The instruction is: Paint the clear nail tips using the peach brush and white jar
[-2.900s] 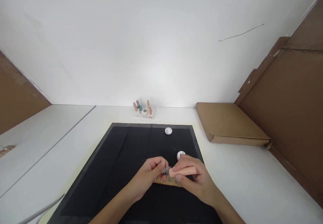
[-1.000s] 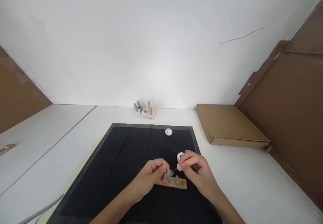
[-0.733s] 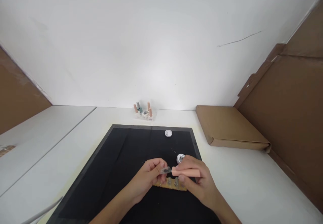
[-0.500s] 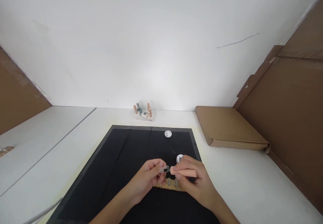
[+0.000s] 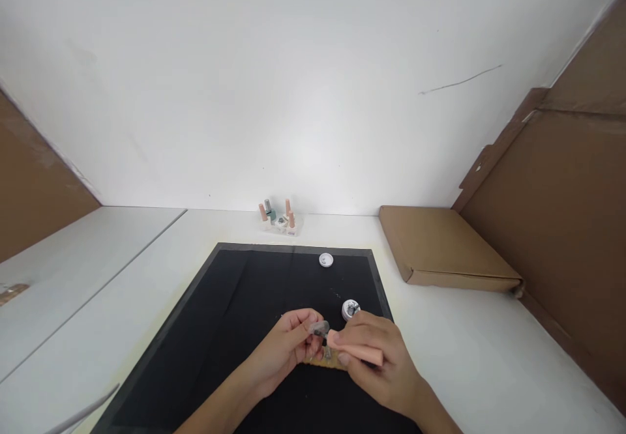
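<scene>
A clear false nail (image 5: pixel 319 328) is pinched between the thumb and fingers of my left hand (image 5: pixel 293 339). My right hand (image 5: pixel 374 356) grips a nail polish brush by its long peach cap (image 5: pixel 359 349), its tip at the false nail. Under both hands lies a yellowish strip (image 5: pixel 325 361) that carries small clear pieces, partly hidden by my fingers. Just beyond my right hand stands a small round white pot (image 5: pixel 350 309) with something silvery inside.
A black mat (image 5: pixel 235 317) covers the middle of the white table. On it, farther back, is a round white lid (image 5: pixel 325 260). Several polish bottles stand in a clear holder (image 5: pixel 278 229) by the wall. A flat cardboard box (image 5: pixel 440 245) lies at the right.
The back end of the peach cap has dipped and my right hand has shifted slightly down, uncovering more of the white pot. My left hand stays nearly still, the false nail tilted a little.
</scene>
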### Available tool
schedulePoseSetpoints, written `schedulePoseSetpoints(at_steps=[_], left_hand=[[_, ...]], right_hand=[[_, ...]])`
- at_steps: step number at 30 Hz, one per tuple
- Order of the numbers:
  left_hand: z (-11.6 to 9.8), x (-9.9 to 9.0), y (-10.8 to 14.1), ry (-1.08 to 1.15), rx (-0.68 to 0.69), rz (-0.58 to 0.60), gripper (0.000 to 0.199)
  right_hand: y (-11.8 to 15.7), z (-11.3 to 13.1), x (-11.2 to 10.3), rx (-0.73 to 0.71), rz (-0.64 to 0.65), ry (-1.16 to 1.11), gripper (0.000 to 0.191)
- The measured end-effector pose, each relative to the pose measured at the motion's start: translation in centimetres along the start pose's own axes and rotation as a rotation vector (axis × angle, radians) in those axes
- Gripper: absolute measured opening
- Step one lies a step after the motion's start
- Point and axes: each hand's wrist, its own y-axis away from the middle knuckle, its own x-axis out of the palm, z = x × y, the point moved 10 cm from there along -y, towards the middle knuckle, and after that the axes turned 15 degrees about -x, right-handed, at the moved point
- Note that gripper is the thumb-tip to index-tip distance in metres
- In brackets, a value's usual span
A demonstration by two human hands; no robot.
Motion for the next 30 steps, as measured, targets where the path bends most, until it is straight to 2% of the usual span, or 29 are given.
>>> schedulePoseSetpoints(at_steps=[5, 17, 25, 30], left_hand=[[0.3, -0.1, -0.3, 0.016, -0.020, 0.022, 0.036], [0.5, 0.1, -0.6, 0.054, -0.046, 0.029, 0.036], [0.2, -0.1, -0.4, 0.072, -0.049, 0.033, 0.032], [0.3, -0.1, -0.4, 0.090, -0.041, 0.045, 0.033]], right_hand=[[0.1, 0.2, 0.8, -0.038, 0.049, 0.084, 0.024], [0.2, 0.4, -0.1, -0.093, 0.046, 0.257, 0.025], [0.3, 0.0, -1.4, -0.027, -0.037, 0.167, 0.025], [0.0, -0.2, -1.0, 0.002, -0.040, 0.052, 0.025]])
